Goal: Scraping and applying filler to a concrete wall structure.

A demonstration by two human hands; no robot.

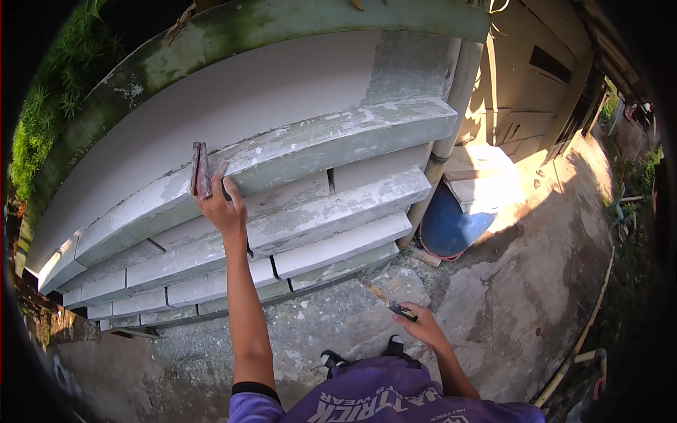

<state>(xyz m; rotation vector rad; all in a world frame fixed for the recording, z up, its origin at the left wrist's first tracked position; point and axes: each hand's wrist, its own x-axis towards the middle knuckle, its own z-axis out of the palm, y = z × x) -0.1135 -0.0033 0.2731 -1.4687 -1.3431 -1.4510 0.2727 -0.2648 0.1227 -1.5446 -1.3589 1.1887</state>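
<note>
My left hand grips a flat, narrow tool stained reddish brown, held up against the top ledge of a grey-white stepped masonry wall. Patchy pale coating covers the ledges, and dark slots show between some blocks. Low at the right, my right hand is closed on the black handle of a putty knife, whose stained blade points toward the foot of the wall, over the concrete ground.
A mossy green band tops the wall, with plants at the left. Right of a pipe stands a blue container under pale boards. A concrete path runs right; long poles lie along its edge.
</note>
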